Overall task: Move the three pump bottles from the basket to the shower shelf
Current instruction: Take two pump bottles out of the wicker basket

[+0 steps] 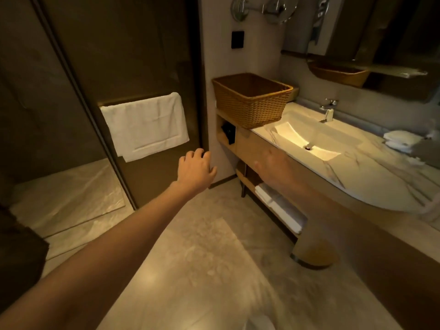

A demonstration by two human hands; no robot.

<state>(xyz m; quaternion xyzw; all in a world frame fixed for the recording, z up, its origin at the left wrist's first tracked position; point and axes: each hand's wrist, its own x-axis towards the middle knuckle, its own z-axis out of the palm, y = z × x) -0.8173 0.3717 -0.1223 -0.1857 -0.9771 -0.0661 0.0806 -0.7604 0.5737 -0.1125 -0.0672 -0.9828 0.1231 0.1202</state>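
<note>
A brown wicker basket stands on the left end of the vanity counter, against the wall. From this angle its inside shows no pump bottles; none are visible anywhere. My left hand is stretched out below and left of the basket, fingers loosely curled, holding nothing. My right hand is blurred by motion in front of the counter's edge, fingers spread and empty. The shower shelf is out of sight.
A glass shower door with a white towel on its bar stands at left. The marble counter holds a lit sink, a faucet and folded cloths. Rolled towels lie on the lower shelf.
</note>
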